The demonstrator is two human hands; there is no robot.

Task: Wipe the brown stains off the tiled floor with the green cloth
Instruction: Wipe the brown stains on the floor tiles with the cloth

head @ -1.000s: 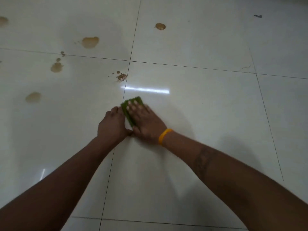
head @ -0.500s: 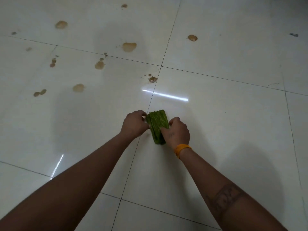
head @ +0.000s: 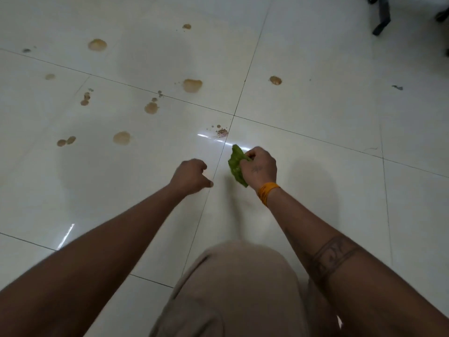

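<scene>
My right hand (head: pixel 260 167) grips the bunched green cloth (head: pixel 236 165) just above the white tiled floor (head: pixel 315 166). My left hand (head: pixel 190 176) hovers to the left of it with its fingers curled and nothing in them. The nearest brown stain (head: pixel 221 132), a small speckled patch, lies just beyond the cloth beside the tile joint. Several larger brown stains spread further left and back, such as one stain (head: pixel 122 138), another (head: pixel 192 85) and a small one on the right tile (head: pixel 275 80).
My knee in beige trousers (head: pixel 238 288) fills the bottom centre. The dark legs of a chair (head: pixel 381 18) stand at the top right corner. A small dark mark (head: pixel 397 87) sits on the right tile.
Both hands held the folded cloth on the floor; now my left hand has let go and moved left, and my right hand has lifted the cloth alone. The view has pulled back.
</scene>
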